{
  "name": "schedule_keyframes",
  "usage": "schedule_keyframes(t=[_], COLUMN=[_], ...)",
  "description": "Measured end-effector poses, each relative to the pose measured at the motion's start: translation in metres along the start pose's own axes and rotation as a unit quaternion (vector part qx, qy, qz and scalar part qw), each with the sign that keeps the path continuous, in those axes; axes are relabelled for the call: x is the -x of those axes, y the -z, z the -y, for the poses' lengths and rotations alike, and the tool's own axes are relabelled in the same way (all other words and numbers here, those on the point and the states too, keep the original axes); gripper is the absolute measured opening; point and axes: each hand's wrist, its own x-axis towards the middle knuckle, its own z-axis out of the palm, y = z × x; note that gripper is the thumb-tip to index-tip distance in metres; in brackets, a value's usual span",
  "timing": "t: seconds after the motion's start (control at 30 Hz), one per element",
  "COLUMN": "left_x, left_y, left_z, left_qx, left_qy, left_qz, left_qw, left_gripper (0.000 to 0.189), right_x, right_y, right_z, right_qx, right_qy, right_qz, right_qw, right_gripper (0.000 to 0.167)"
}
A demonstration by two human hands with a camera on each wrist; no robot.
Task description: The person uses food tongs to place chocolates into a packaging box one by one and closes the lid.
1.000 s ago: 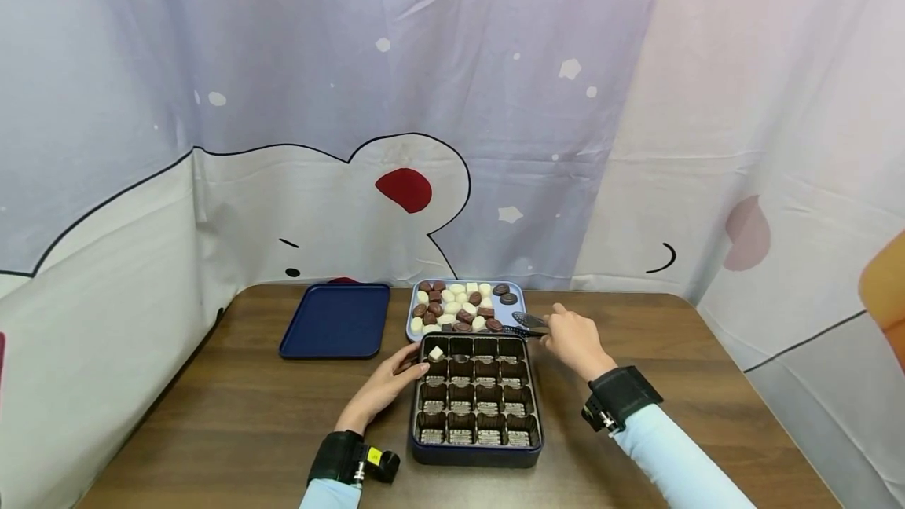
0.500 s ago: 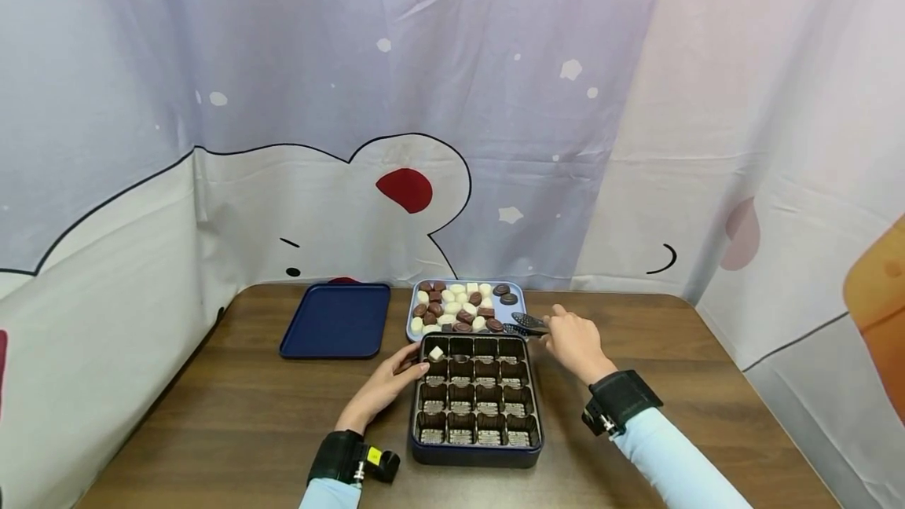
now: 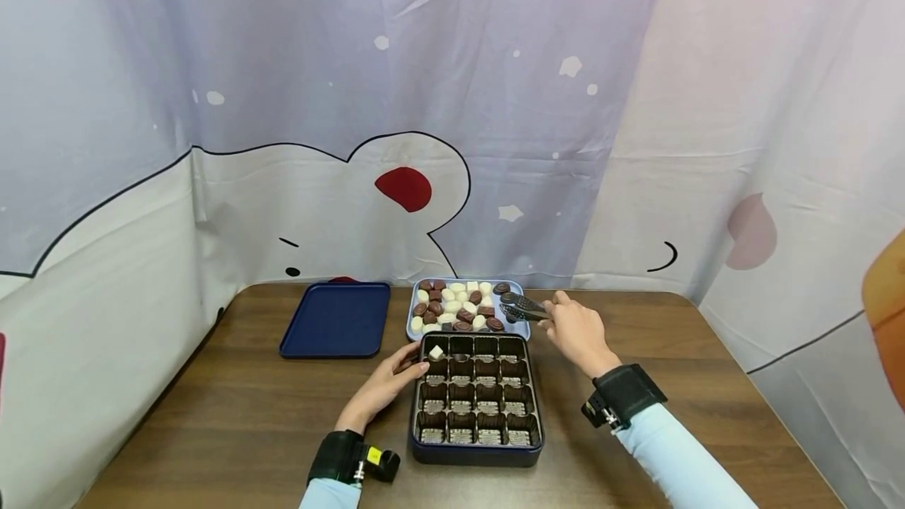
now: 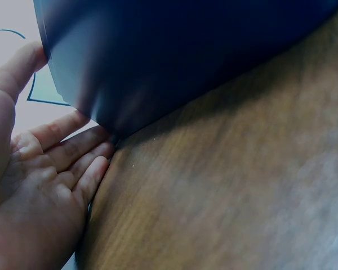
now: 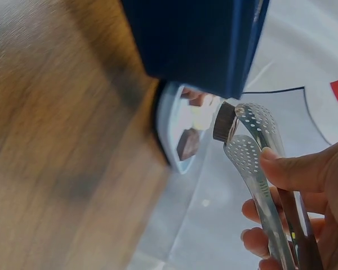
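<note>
In my right hand (image 3: 576,332) is a pair of perforated metal tongs (image 5: 263,174), pinched between thumb and fingers. A dark chocolate (image 5: 224,122) sits at the tongs' tips, which hover over the right part of the light-blue tray (image 3: 519,332). My left hand (image 3: 382,389) rests against the left side of the dark-blue box (image 3: 477,455), near its far corner. Its fingers (image 4: 90,180) lie fairly straight along the box wall. Inside the box is a black divided insert (image 3: 475,387); one white chocolate (image 3: 435,353) lies in its far-left compartment, with a dark piece (image 3: 460,357) beside it.
Several white, brown and dark chocolates (image 3: 463,309) crowd the light-blue tray behind the box. A flat dark-blue lid (image 3: 335,320) lies to the left on the wooden table (image 3: 212,430). A printed curtain (image 3: 523,140) hangs behind the table's far edge.
My right hand has raised the tongs slightly up and away from the box's far edge, over the dark chocolates on the tray's right. The left hand and box have stayed put.
</note>
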Motion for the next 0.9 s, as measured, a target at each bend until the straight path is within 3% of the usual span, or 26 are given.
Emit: schedule_keyframes(t=[0.23,0.5,0.7,0.9], left_x=[0.001,0.001,0.001,0.000], left_y=[-0.001,0.000,0.000,0.001], left_z=[0.000,0.000,0.000,0.002], left_qx=[0.003,0.007,-0.002,-0.009], left_qy=[-0.006,-0.010,-0.001,-0.002], left_qz=[-0.003,-0.002,-0.004,0.002], left_qw=[1.0000,0.9999,1.0000,1.0000], left_gripper=[0.065,0.065,0.066,0.068], right_x=[0.001,0.006,0.014,0.019], right_y=[0.016,0.036,0.039,0.039], right_z=[0.010,0.025,0.033,0.035], right_qx=[-0.034,-0.045,-0.036,-0.039], right_qy=[0.011,0.039,0.068,0.062], right_qz=[0.000,0.034,0.040,0.055], right_qw=[0.9994,0.9976,0.9962,0.9958], right_gripper=[0.035,0.036,0.035,0.037])
